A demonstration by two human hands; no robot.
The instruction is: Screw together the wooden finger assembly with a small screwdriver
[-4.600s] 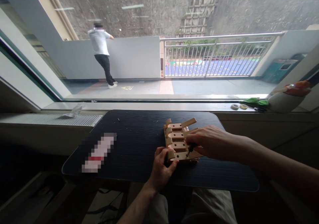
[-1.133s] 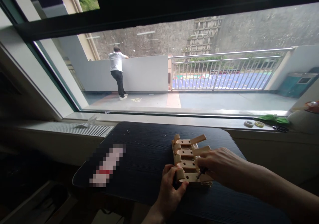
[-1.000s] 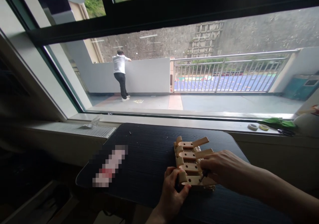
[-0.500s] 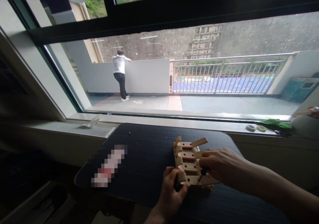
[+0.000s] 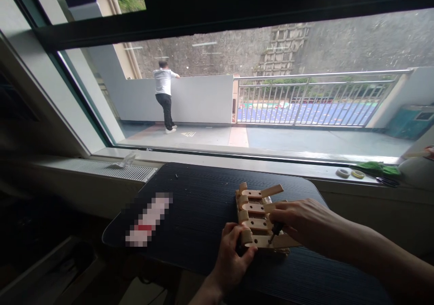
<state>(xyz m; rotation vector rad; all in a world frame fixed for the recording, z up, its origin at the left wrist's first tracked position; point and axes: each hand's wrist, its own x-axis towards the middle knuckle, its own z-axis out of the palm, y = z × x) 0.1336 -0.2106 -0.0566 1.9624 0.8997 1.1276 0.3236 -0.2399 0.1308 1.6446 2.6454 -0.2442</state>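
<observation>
A light wooden assembly (image 5: 257, 224) lies on the dark table. Several slats with dark round holes run side by side across it, each with a rounded block at its left end. My left hand (image 5: 231, 254) is closed around the near left corner, thumb along the front edge. From above and the right, my right hand (image 5: 301, 218) grips a small screwdriver (image 5: 276, 229) by its dark handle. The screwdriver tilts, its tip at a hole in the nearest slat. My fingers hide part of the handle and the slats' right ends.
A blurred-out pink and red item (image 5: 149, 221) lies on the left of the table (image 5: 200, 205). Tape rolls (image 5: 343, 173) and a green cloth (image 5: 379, 168) sit on the windowsill. Outside the window, a person (image 5: 163, 92) leans on a wall.
The view has shifted slightly, so the scene sits a little differently. Both hands keep their places on the assembly and the screwdriver; its tip stays at the nearest slat.
</observation>
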